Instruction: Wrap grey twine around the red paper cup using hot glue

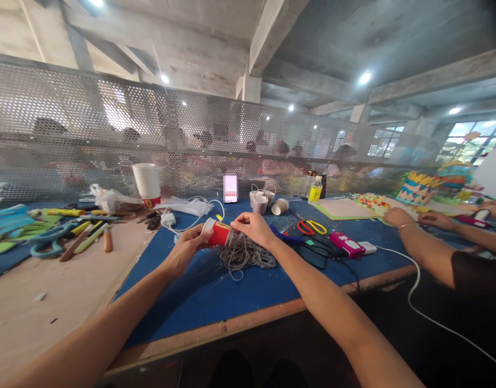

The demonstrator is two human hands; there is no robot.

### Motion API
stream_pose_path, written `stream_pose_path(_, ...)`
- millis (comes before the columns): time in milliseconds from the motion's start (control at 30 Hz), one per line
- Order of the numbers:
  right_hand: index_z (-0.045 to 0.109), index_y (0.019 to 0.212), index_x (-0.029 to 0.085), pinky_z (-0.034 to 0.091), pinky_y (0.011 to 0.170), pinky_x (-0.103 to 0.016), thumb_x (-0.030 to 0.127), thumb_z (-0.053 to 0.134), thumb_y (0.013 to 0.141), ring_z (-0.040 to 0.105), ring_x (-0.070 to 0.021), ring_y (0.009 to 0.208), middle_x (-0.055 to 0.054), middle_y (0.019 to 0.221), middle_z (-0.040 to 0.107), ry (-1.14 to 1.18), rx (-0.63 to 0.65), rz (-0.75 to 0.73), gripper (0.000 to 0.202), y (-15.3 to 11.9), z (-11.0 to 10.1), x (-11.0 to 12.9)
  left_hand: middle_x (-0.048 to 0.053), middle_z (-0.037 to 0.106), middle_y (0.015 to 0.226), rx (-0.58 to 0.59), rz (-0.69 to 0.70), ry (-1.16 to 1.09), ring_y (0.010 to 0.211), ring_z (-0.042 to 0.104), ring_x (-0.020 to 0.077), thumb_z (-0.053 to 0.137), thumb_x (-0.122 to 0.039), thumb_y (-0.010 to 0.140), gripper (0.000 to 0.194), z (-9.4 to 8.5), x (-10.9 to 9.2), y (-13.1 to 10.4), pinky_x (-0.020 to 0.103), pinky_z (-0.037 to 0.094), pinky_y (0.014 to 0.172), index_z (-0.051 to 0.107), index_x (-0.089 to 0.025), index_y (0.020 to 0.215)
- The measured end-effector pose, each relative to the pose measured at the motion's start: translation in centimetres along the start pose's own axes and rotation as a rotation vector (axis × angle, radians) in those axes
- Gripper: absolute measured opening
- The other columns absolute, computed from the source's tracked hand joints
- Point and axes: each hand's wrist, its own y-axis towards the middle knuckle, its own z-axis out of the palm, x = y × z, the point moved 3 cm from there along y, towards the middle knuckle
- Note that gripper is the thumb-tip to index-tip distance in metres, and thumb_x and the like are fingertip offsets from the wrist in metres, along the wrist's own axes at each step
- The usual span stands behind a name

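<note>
My left hand [191, 240] is wrapped round a red paper cup [219, 234] with a white rim, tilted on its side above the blue table mat. At the cup's right end, the fingers of my right hand [254, 229] are pinched together on grey cord [234, 237]. Below and behind that hand lies a loose heap of the same cord [248, 257], partly hidden by it. Farther back stand several small cord-covered cups [259, 202], and one more cup [280, 206] lies on its side.
Scissors [312, 227], a magenta glue gun [347, 245] and dark cables lie to the right. A phone [231, 188] stands at the back. Stacked paper cups [146, 183] and hand tools [84, 237] are on the left. A co-worker's arm [421, 245] reaches in from the right.
</note>
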Motion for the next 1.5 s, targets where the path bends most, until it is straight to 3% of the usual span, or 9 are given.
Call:
stream_pose_path(300, 0.068, 0.079, 0.016, 0.052, 0.066, -0.025, 0.030, 0.074, 0.086, 0.069, -0.0146, 0.066, -0.003, 0.071, 0.074, 0.092, 0.009, 0.052, 0.017, 0.23, 0.18, -0.76, 0.007, 0.077, 0.097, 0.006, -0.002, 0.004, 0.089, 0.067, 0.0262, 0.077, -0.054, 0.080, 0.041, 0.20, -0.22, -0.05, 0.035, 0.053, 0.081, 0.078, -0.018, 0.100)
stream_pose_path(700, 0.068, 0.081, 0.016, 0.050, 0.067, -0.024, 0.030, 0.073, 0.088, 0.068, -0.0128, 0.065, -0.002, 0.070, 0.073, 0.102, 0.021, 0.055, 0.017, 0.17, 0.17, -0.85, 0.008, 0.077, 0.104, 0.017, 0.002, 0.013, 0.090, 0.067, 0.0252, 0.074, -0.051, 0.084, 0.043, 0.26, -0.32, -0.25, 0.034, 0.052, 0.082, 0.077, -0.018, 0.111)
stream_pose_path(1000, 0.067, 0.081, 0.016, 0.051, 0.069, -0.024, 0.031, 0.072, 0.088, 0.069, -0.0128, 0.066, -0.002, 0.070, 0.073, 0.105, 0.023, 0.058, 0.018, 0.22, 0.27, -1.00, 0.009, 0.078, 0.104, -0.001, 0.006, 0.039, 0.091, 0.069, 0.0277, 0.076, -0.056, 0.080, 0.047, 0.33, -0.55, -0.21, 0.037, 0.053, 0.082, 0.078, -0.018, 0.108)
stream_pose_path(1500, 0.065, 0.082, 0.016, 0.051, 0.068, -0.024, 0.034, 0.072, 0.088, 0.068, -0.0129, 0.066, -0.001, 0.069, 0.071, 0.118, 0.009, 0.050, 0.020, 0.17, 0.39, -1.10, 0.007, 0.078, 0.106, 0.019, 0.007, 0.004, 0.092, 0.069, 0.0257, 0.075, -0.049, 0.083, 0.042, 0.27, -0.26, -0.15, 0.035, 0.052, 0.083, 0.077, -0.020, 0.113)
